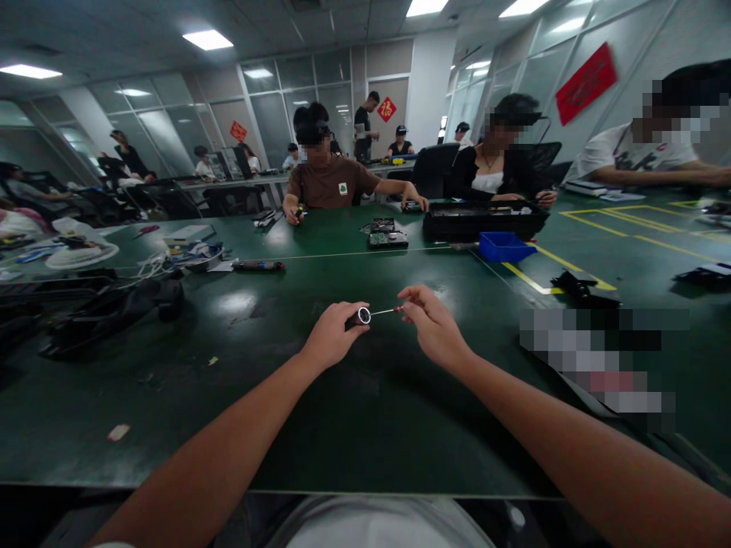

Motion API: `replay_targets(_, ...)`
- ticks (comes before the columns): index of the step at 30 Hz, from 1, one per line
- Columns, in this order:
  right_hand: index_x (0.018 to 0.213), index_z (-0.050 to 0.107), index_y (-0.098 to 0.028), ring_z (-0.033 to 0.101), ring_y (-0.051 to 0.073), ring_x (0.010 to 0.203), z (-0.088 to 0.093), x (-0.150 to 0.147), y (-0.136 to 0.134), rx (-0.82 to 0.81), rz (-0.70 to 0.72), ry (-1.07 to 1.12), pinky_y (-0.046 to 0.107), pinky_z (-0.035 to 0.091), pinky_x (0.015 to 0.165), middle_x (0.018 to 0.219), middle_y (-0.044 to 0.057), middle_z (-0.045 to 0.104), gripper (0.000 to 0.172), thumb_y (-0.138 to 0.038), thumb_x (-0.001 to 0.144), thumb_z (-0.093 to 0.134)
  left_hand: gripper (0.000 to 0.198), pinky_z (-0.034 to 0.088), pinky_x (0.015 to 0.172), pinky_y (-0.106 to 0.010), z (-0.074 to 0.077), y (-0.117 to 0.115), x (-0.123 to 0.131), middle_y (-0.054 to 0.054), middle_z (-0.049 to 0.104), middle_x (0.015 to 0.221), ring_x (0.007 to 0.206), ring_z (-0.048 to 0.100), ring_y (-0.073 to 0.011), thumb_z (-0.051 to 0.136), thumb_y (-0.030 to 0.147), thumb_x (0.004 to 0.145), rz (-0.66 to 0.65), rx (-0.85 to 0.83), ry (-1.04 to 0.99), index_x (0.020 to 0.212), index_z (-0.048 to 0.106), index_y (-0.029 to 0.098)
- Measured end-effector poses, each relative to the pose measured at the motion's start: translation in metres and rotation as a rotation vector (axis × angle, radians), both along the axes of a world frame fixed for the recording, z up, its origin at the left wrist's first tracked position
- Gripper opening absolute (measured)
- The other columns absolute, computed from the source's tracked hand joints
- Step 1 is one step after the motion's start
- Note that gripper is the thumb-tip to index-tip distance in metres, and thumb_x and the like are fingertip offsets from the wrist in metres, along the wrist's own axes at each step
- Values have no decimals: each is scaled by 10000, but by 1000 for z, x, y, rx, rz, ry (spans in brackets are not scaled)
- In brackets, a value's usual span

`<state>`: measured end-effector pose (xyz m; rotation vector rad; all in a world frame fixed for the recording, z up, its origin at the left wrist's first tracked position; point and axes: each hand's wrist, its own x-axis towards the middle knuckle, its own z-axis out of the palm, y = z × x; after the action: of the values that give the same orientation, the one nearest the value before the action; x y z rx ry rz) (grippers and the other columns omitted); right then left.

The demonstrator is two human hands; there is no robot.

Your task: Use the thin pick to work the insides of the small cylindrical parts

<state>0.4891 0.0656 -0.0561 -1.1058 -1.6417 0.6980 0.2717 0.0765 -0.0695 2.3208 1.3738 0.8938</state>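
Note:
Over the middle of the green table (343, 434), my left hand (333, 335) is closed around a small dark cylindrical part (363, 315) with a bright ring at its end. The ringed end faces right and toward me. My right hand (432, 323) pinches the red handle of a thin screwdriver (384, 311) between thumb and fingers. Its metal shaft points left, and the tip meets or nearly meets the ringed end; I cannot tell whether it goes inside. The rest of the cylinder is hidden by my left fingers.
Ahead lie a circuit board with a hard drive (388, 239), a blue bin (505, 247) and a long black housing (485, 221). A dark pen-like tool (259, 266) and black plastic parts (114, 312) lie left. A blurred-out sheet (599, 365) lies right. Several people sit across the table.

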Motion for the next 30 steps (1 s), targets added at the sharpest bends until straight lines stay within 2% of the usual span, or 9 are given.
replay_targets(4, 890, 591, -240, 535, 170, 645, 0, -1, -1, -26, 24, -15, 320, 423, 625, 692, -12, 551, 252, -386, 972, 403, 410, 437, 957, -369, -1, 1, 0, -32, 666, 1134, 1068, 574, -223, 694, 220, 858, -4, -8, 9, 1262, 624, 242)
replay_targets(8, 1015, 568, -239, 568, 174, 694, -1, -4, 1, -64, -30, 98, 333, 455, 676, 790, 2, 617, 177, -374, 920, 504, 405, 442, 942, -368, 0, 1, 1, -31, 670, 1095, 1038, 582, -219, 693, 221, 861, 9, -5, 21, 1259, 622, 241)
replay_targets(11, 936, 588, -219, 601, 181, 753, -2, -6, 5, -131, 2, 272, 349, 487, 742, 830, 28, 649, 191, -386, 850, 620, 399, 449, 925, -388, 0, 1, 1, -35, 674, 1073, 1003, 587, -228, 690, 250, 867, 57, 14, 48, 1260, 620, 242)
replay_targets(15, 826, 630, -209, 601, 178, 704, -3, -4, 13, -363, 77, 644, 383, 527, 780, 755, 30, 627, 232, -439, 830, 662, 402, 431, 976, -399, 4, 0, 0, -33, 665, 1158, 1076, 574, -222, 672, 251, 886, 17, 94, 38, 1281, 598, 251)
replay_targets(17, 750, 613, -208, 547, 156, 591, -5, -1, 18, -513, 92, 753, 392, 545, 744, 650, 7, 568, 249, -435, 845, 651, 401, 402, 1019, -411, 5, 1, -1, -22, 652, 1216, 1133, 557, -217, 662, 243, 896, -28, 131, 51, 1290, 591, 265)
replay_targets(18, 736, 609, -208, 528, 146, 569, -5, 0, 20, -534, 80, 780, 379, 549, 729, 635, -1, 553, 238, -412, 850, 651, 399, 391, 1030, -421, 5, 2, -2, -19, 650, 1225, 1142, 554, -218, 663, 240, 896, -37, 132, 63, 1288, 592, 270)
replay_targets(23, 787, 626, -215, 572, 148, 654, -11, 1, 22, -396, 12, 718, 326, 547, 703, 727, 5, 602, 218, -420, 818, 694, 405, 400, 1005, -443, 1, 6, -4, -29, 669, 1177, 1089, 571, -232, 687, 235, 876, -17, 63, 103, 1272, 610, 269)
replay_targets(30, 867, 629, -216, 614, 157, 715, -21, -2, 21, -255, 28, 567, 337, 533, 718, 793, 11, 641, 297, -506, 818, 673, 419, 413, 985, -424, 1, 5, -1, -28, 673, 1138, 1059, 578, -228, 702, 233, 860, -12, 57, 78, 1268, 614, 268)
